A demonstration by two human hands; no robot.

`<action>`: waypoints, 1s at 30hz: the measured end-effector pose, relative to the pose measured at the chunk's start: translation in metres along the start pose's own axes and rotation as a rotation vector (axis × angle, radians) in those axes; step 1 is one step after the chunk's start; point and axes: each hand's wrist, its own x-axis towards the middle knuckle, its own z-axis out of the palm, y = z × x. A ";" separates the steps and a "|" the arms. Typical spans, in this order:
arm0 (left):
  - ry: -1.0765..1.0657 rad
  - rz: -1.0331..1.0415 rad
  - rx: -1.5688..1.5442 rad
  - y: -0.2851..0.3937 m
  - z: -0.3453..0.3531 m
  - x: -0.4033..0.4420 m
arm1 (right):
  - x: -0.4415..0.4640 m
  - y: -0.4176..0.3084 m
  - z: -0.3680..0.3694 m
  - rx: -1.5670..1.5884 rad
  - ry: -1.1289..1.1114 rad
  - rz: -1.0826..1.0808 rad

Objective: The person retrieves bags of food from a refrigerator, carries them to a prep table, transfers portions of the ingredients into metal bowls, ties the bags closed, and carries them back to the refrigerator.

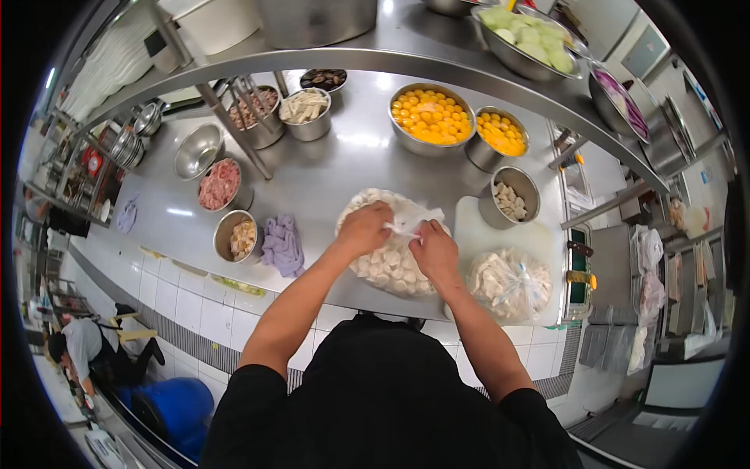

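A see-through plastic bag [394, 270] full of pale, roundish food pieces sits on the steel table in front of me. My left hand [367, 228] is closed on the gathered top of this bag. On the other side of the opening, my right hand [435, 252] pinches the same plastic, which stretches in a twisted strip between the two hands. Just right of it, a second tied bag [512, 285] of pale pieces rests on a white cutting board [471, 227]. Behind that bag stands a steel pot [509, 197] with pale chunks inside.
Egg yolks fill a large bowl [432, 121] and a smaller pot [500, 137] at the back. Minced meat [221, 185], a purple cloth [283, 246] and a small pot [238, 237] lie left. A steel shelf [391, 59] spans overhead. Another person [94, 344] bends at lower left.
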 end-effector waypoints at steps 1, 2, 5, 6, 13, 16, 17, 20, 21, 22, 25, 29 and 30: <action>0.025 -0.051 -0.071 -0.001 -0.006 0.000 | -0.001 0.002 -0.004 0.001 0.029 -0.035; 0.021 -0.042 -0.070 -0.006 -0.007 -0.002 | -0.003 0.009 -0.002 0.040 0.116 -0.055; 0.312 -0.422 -0.266 -0.024 -0.002 -0.006 | -0.005 0.028 -0.017 0.268 0.359 0.040; 0.379 -0.549 -0.589 -0.028 0.001 -0.008 | -0.006 0.028 -0.016 0.270 0.361 0.047; 0.483 -0.499 -0.827 0.000 -0.012 -0.002 | 0.013 0.002 0.010 0.106 0.002 -0.125; 0.572 -0.617 -0.945 -0.066 -0.028 -0.026 | 0.013 0.011 -0.011 0.103 0.158 0.069; 0.577 -0.625 -0.949 -0.062 -0.032 -0.028 | 0.009 0.021 -0.021 0.099 0.149 0.066; 0.710 -0.829 -1.072 -0.030 -0.073 -0.043 | 0.006 0.036 -0.044 0.189 0.077 0.154; 0.723 -0.832 -1.068 -0.015 -0.082 -0.043 | 0.006 0.034 -0.051 0.179 0.135 0.104; 0.605 -0.751 -1.094 0.001 -0.090 -0.042 | 0.007 0.030 -0.058 0.168 0.194 0.056; 0.390 -0.590 -1.027 0.055 -0.116 -0.032 | 0.024 -0.019 -0.078 0.395 0.280 -0.396; 0.301 -0.415 -0.867 0.086 -0.134 -0.026 | 0.044 -0.057 -0.028 0.435 -0.155 -0.494; 0.297 -0.410 -0.866 0.086 -0.136 -0.030 | 0.046 -0.058 -0.020 0.323 -0.197 -0.502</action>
